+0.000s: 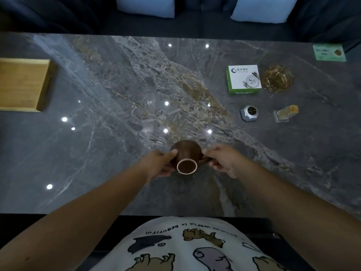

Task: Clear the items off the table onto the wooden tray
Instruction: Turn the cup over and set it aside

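Hands: we find the left hand (159,163) and right hand (220,160) clamped on opposite sides of a dark brown rounded ceramic cup (185,155), tipped on its side, pale-ringed end toward us.
Cup position: near edge of the grey marble bench (117,133), centre.
Tray: shallow light wooden tray (21,85), far left, well apart from the cup.
Right side: white-and-green square box (244,79), amber glass ashtray (277,78), silver call button (249,112), clear toothpick holder (285,113).
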The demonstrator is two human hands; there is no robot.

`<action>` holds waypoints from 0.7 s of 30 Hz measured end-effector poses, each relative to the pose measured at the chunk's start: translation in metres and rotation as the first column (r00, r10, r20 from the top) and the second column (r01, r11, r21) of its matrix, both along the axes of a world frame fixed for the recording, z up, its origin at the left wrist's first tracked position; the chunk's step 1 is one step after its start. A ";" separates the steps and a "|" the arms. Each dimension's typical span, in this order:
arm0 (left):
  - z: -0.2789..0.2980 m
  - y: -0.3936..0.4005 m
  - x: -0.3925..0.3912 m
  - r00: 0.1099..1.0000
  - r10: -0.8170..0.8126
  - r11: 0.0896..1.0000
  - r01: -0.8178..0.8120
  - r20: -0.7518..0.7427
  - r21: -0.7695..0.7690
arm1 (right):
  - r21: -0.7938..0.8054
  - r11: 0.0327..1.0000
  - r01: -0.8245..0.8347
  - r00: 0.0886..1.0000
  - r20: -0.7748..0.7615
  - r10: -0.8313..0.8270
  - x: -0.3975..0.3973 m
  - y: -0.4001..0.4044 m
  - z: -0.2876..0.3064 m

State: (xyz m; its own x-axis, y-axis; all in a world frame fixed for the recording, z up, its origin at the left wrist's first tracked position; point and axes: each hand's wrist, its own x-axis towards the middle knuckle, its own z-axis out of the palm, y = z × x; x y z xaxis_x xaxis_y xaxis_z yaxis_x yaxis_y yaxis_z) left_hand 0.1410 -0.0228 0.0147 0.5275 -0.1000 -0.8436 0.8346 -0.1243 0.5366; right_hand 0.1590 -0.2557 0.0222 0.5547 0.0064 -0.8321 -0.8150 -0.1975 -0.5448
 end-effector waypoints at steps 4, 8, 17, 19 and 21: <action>0.006 0.011 -0.014 0.970 0.008 0.986 0.033 0.241 -0.165 | 0.062 0.995 -0.072 0.991 0.121 0.064 0.000 -0.009 0.014; 0.008 0.016 -0.022 0.919 -0.038 0.987 0.095 0.393 -0.126 | 0.102 0.972 -0.213 0.967 0.161 0.195 -0.009 -0.010 0.016; -0.014 0.016 -0.060 0.699 -0.431 0.896 0.256 0.571 0.363 | -0.016 0.958 -0.288 0.917 0.284 0.281 -0.033 -0.016 -0.006; -0.015 0.010 -0.068 0.695 -0.423 0.896 0.225 0.581 0.384 | -0.019 0.957 -0.288 0.913 0.294 0.281 -0.034 -0.019 -0.009; -0.016 0.005 -0.073 0.700 -0.395 0.909 0.202 0.595 0.365 | -0.012 0.958 -0.288 0.916 0.288 0.279 -0.034 -0.023 -0.013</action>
State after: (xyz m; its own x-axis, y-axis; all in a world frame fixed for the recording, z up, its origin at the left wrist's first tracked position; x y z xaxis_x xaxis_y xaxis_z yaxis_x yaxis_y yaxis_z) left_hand 0.0683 -0.0176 -0.0010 0.9269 -0.1850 -0.3265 0.1916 -0.5149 0.8356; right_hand 0.1250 -0.2784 0.0091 0.7386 0.2212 -0.6369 -0.5375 -0.3771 -0.7543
